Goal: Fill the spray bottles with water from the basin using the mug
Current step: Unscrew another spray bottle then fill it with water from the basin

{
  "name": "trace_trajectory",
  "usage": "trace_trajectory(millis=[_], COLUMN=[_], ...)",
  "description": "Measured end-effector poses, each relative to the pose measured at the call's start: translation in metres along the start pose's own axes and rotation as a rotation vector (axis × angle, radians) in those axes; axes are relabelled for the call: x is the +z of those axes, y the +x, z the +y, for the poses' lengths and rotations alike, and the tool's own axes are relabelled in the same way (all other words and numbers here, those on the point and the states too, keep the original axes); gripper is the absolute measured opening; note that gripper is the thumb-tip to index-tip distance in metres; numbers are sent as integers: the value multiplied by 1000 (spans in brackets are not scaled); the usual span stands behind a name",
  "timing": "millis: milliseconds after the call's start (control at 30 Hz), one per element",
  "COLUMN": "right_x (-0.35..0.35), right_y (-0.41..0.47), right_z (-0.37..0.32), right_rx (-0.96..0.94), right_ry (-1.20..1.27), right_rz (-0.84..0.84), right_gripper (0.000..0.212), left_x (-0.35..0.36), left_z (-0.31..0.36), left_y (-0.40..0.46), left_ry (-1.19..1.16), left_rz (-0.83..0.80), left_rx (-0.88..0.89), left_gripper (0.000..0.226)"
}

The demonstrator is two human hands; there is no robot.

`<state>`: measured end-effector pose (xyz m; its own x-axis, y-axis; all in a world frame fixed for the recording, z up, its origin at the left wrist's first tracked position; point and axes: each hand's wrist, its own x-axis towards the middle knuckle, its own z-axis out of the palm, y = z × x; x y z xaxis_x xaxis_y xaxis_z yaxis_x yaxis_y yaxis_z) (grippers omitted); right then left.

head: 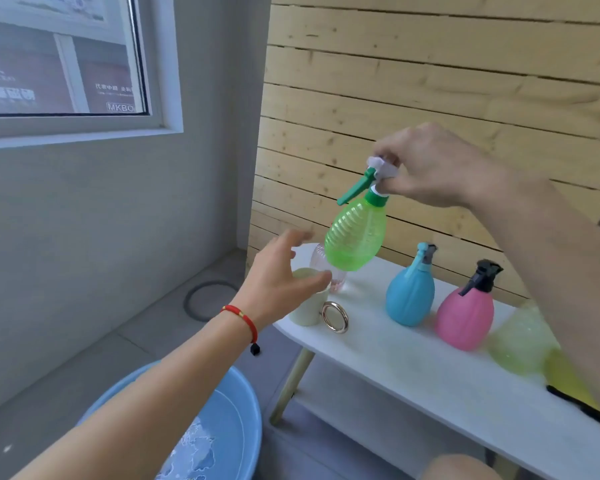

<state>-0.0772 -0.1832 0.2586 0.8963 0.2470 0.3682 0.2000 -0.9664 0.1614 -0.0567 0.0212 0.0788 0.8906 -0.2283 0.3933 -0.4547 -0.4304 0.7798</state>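
The blue basin [219, 424], cut off at the bottom edge, holds water below the left forearm. The left hand [284, 275] hovers over the mug [307, 306], fingers spread and relaxed. The right hand [430, 168] pinches the spray head of the green bottle [355, 233], lifted clear of the white surface [413, 368]. The right forearm partly hides a yellow-green bottle [520, 341].

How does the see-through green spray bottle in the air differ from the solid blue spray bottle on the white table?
The translucent green plastic spray bottle hangs tilted in the air, gripped at its head by the right hand; the opaque blue plastic spray bottle stands upright on the white table, untouched. The green one's trigger is green, with a white head; the blue one's trigger is blue, with a grey head. Both have rounded, ribbed bodies.
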Motion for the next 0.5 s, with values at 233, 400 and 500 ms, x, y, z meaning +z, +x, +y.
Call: trace_trajectory(millis=[233,400,500], right_x=[59,156,199], right_y=[9,11,10], right_z=[-60,-121,-151], right_rx=[-23,41,-7], right_ry=[877,1140,1217], right_rz=[-250,-440,-446], right_gripper=[17,29,26], left_x=[-35,-72,-87], left_z=[-32,-93,-124], left_y=[-23,-53,-71], left_ry=[268,410,492], left_rz=[87,82,74], left_rx=[-119,-196,-195], left_gripper=[92,72,73])
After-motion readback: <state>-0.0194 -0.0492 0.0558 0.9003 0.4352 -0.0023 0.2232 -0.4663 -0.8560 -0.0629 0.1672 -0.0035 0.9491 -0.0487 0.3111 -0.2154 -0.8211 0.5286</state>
